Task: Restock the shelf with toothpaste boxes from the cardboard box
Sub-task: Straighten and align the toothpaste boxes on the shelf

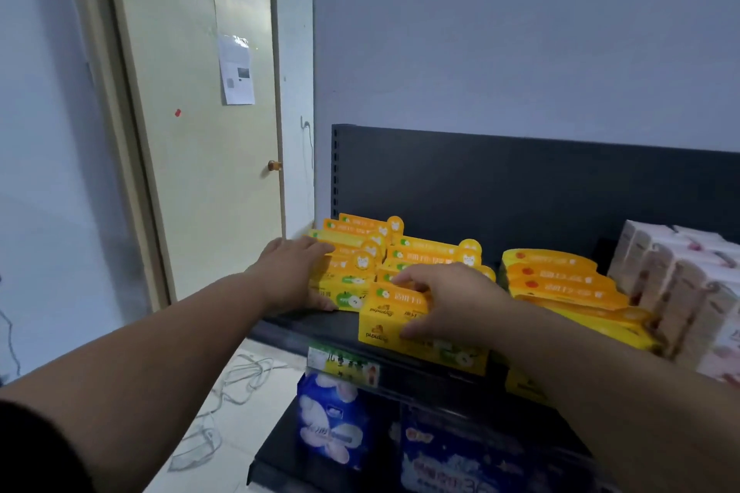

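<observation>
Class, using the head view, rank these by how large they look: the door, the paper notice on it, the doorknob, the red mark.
1. Door, largest
2. Paper notice
3. Doorknob
4. Red mark, smallest, though not far below the doorknob
All are on the one door, so nearness barely skews this order.

A small shop, seen from where I stock.
My dark metal shelf (304,322) has a slotted back panel (520,188) and a price label (340,366) on its front edge. Yellow toothpaste boxes (436,252) stand in 3 rows beside pink packs (680,272) at the right end, with blue packs (336,424) on the shelf below.
</observation>
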Motion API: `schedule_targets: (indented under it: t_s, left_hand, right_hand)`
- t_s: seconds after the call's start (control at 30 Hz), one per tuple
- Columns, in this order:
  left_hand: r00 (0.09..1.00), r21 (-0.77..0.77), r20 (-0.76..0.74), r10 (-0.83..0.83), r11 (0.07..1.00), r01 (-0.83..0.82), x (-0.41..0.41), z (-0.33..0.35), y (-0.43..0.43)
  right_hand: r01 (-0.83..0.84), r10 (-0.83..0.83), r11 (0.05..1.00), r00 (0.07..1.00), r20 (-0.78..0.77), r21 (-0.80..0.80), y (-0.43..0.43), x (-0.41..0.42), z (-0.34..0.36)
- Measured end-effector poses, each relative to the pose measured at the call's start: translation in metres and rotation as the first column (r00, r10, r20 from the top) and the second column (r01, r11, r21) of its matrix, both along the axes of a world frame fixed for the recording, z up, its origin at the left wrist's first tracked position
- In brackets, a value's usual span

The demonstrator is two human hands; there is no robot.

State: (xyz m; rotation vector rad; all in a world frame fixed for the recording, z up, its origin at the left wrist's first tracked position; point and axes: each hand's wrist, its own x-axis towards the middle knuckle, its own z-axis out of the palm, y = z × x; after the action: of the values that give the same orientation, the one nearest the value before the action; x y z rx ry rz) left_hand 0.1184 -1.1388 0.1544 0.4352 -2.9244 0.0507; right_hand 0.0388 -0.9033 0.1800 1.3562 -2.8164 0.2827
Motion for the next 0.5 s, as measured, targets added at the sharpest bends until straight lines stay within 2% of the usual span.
schedule_targets:
  t_s: [0.17, 0.5]
  left_hand:
    - [0.993, 0.183, -0.014, -0.119, 0.976, 0.120, 0.001, 0.000, -0.018]
    - [0.942, 0.237, 0.070, -0.328, 0.923, 0.304, 0.026, 0.006, -0.036]
  right_hand:
    - [0.067, -0.068, 0.996, 0.998, 0.004, 0.059, -0.002, 0.014, 0.007]
    - [0.174, -0.175, 0.978, 0.985, -0.008, 0.116, -0.011, 0.036, 0.011]
